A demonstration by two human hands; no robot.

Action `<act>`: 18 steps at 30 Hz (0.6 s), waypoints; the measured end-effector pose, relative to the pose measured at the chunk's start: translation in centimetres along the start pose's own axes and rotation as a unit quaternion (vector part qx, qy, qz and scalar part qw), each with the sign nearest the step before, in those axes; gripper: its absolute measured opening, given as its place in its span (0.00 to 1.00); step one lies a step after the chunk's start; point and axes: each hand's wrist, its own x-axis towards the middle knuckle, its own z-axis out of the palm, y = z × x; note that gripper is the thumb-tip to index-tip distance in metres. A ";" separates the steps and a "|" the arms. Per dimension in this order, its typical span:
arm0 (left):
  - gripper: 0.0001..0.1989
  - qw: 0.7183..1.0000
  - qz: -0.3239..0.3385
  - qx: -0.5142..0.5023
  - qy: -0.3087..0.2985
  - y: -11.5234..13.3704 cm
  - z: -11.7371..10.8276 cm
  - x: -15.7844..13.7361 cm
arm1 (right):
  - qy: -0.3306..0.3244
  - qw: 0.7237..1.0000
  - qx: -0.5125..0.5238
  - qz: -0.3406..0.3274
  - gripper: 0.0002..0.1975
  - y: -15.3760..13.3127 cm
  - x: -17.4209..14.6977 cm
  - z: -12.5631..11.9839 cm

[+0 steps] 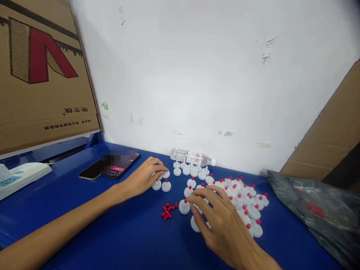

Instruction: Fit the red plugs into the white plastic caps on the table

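My left hand (147,175) reaches over a small group of white nozzle caps, thumb and fingers closed around the top of one white cap (166,174). Just in front of it stand two caps with red tips, one being this red-tipped cap (166,185). My right hand (221,215) is bent over the larger group, its thumb and forefinger pinched at the red tip of a white nozzle cap (184,207). Between the hands lies a small pile of loose red tips (168,212). The right palm hides several caps beneath it.
Several white caps without red tips (186,170) stand by a lying clear plastic bottle (194,156) near the wall. Many red-tipped caps (254,212) crowd the right, beside a dark plastic bag (315,213). Two phones (120,167) and a power strip (24,176) lie left.
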 end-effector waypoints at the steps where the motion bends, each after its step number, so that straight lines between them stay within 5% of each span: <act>1: 0.15 1.000 0.000 -0.003 0.000 -0.1 0.0 0.0 | -0.003 1.000 0.001 0.001 0.12 0.0 0.0 0.0; 18: 0.17 0.999 0.023 -0.006 -0.028 0.0 0.0 0.1 | -0.031 0.999 0.006 0.008 0.14 0.0 -0.1 0.1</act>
